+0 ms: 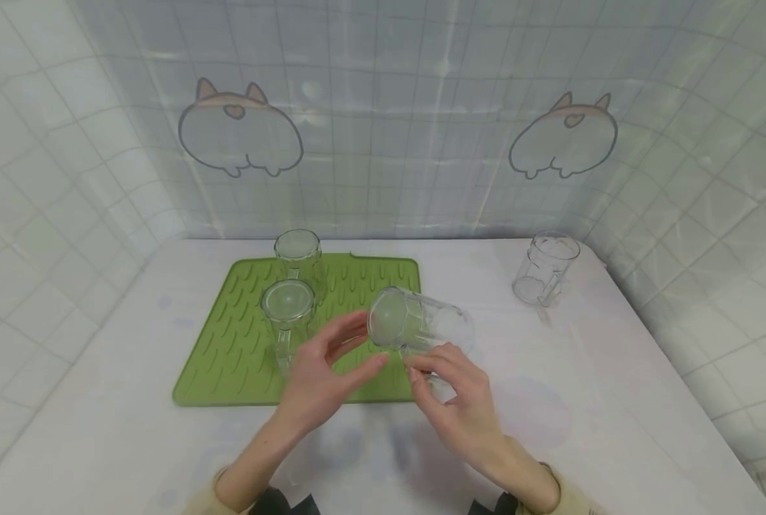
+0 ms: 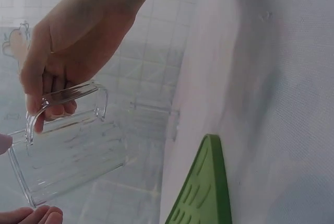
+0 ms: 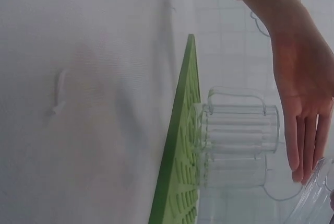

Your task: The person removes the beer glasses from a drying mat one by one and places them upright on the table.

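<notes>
My right hand [image 1: 456,393] grips the handle of a clear glass mug [image 1: 437,322], which lies sideways in the air over the right edge of a green drying mat [image 1: 215,365]. My left hand [image 1: 321,372] is at the mug's left end, fingers and thumb spread. In the left wrist view the right hand [image 2: 78,41] curls round the handle, and the left fingertips [image 2: 44,216] are right at the mug's rim. The right wrist view shows the left hand [image 3: 305,88] with straight fingers, beside part of the held mug [image 3: 315,195].
Two more glass mugs stand on the mat's left half, a front one [image 1: 288,307] and a back one [image 1: 299,250]. Another glass mug [image 1: 546,268] stands at the white table's [image 1: 588,372] back right. A tile-patterned curtain [image 1: 395,143] encloses the back and sides.
</notes>
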The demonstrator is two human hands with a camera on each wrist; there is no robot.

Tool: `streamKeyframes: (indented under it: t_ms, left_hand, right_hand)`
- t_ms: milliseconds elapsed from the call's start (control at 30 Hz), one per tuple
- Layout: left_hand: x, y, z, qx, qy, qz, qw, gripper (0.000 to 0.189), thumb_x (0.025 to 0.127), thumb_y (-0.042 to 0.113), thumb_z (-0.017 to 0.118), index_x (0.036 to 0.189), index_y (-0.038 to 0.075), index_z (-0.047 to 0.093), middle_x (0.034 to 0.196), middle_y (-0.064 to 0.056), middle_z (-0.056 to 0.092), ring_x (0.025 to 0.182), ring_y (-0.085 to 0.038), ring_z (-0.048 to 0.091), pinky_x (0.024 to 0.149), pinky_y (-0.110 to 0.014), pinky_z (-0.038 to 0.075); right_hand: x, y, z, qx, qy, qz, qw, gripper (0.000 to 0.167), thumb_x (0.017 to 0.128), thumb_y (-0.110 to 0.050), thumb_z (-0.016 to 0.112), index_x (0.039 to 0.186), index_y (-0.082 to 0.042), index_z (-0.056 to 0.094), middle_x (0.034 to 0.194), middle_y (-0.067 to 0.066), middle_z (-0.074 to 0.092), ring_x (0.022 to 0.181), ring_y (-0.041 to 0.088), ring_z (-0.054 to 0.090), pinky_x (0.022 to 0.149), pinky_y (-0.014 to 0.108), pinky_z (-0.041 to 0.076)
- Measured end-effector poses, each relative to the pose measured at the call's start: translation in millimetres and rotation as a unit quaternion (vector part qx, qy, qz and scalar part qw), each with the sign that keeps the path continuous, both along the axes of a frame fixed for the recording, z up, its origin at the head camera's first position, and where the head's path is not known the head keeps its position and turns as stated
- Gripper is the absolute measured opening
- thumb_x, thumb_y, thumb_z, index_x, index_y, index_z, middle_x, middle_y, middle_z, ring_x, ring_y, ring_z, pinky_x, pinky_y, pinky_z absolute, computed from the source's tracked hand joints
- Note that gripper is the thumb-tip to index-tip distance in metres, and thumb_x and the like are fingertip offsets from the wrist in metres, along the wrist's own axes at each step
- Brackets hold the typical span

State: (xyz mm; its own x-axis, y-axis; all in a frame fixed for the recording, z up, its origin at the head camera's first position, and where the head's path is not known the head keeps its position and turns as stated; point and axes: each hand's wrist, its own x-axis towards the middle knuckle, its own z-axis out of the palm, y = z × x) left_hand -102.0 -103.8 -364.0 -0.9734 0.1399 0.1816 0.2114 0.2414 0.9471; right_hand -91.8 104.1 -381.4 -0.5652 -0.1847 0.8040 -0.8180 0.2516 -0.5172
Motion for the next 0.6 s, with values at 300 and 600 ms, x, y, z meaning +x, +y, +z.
streamKeyframes:
  t_ms: [300,600]
  left_hand:
    - [-6.3,3.3,2.9,0.012,-0.036,0.009,0.9992,0.067,0.081,0.031,0.084,0.140,0.021,0.053,0.138,-0.003,0.060,0.125,-0.023,0.061,0.099,-0.034,0.057]
    - [-10.4,4.8,3.7,0.006,-0.040,0.011,0.9991,0.073,0.081,0.033,0.083,0.144,0.015,0.050,0.142,-0.008,0.057,0.126,-0.029,0.060,0.103,-0.045,0.055]
  right_hand:
    - [0.5,-2.3,-1.2,0.024,0.002,-0.004,0.9997,0.025,0.080,0.010,0.068,0.098,-0.007,0.074,0.088,0.004,0.071,0.079,0.013,0.062,0.074,0.017,0.052]
    - [-0.6,-3.4,-4.1,0.056,0.007,-0.002,0.9984,0.021,0.083,0.006,0.068,0.098,-0.007,0.073,0.090,0.001,0.071,0.082,0.014,0.061,0.076,0.016,0.050]
